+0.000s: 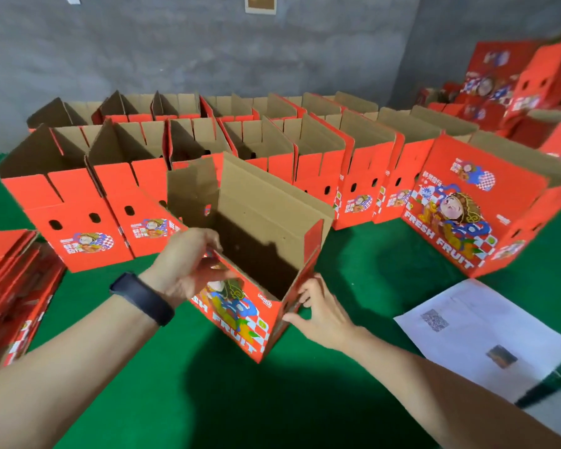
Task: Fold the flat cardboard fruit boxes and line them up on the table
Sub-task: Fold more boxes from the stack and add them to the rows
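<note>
A red cardboard fruit box, opened up with its top flaps raised, stands tilted on the green table in front of me. My left hand, with a dark wristband, grips the box's near left top edge, its fingers curled over the rim. My right hand pinches the box's right corner edge. Behind it, several folded boxes stand in two rows across the table. A stack of flat boxes lies at the left edge.
A larger folded box stands at the right end of the rows. A white printed sheet lies on the table at the right. More red boxes are piled at the far right against the grey wall.
</note>
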Motion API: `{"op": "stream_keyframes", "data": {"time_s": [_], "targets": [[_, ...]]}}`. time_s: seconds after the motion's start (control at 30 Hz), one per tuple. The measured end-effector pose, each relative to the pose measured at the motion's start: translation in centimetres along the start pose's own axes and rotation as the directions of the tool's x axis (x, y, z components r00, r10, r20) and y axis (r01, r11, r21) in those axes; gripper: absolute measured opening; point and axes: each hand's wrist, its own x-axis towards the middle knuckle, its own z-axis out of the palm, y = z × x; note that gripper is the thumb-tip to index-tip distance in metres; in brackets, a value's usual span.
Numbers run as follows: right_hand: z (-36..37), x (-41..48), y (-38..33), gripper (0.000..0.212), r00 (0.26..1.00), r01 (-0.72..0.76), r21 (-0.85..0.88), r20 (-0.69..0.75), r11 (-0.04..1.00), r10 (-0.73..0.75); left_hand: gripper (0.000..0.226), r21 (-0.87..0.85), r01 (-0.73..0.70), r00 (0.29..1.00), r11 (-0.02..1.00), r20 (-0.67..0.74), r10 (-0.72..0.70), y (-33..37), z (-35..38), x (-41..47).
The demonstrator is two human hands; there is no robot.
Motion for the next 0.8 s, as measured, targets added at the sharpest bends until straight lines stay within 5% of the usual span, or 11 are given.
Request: {"op": "stream_keyframes", "data": {"time_s": [0.33, 0.57, 0.8], "targets": [[-11.1, -3.0, 8.3, 0.059, 0.985, 0.047, -0.204, -0.154, 0.978, -0.080, 0.023, 0.010, 0.118, 0.966, 0.993, 0.230, -0.118, -0.6, 11.6, 0.4], [-16.8, -7.2, 14.1, 0.060, 0.962, -0.170, -0.281, -0.255, 0.945, 0.097, 0.021, 0.175, 0.179, 0.877, 0.968, 0.418, -0.237, -1.1, 21.8, 2.8], [-20.4, -9.4, 19.4, 0.043, 0.849, -0.393, -0.165, -0.444, 0.905, 0.288, 0.026, 0.193, 0.073, 0.868, 0.978, 0.471, -0.158, -2.3, 31.4, 5.0]]}}
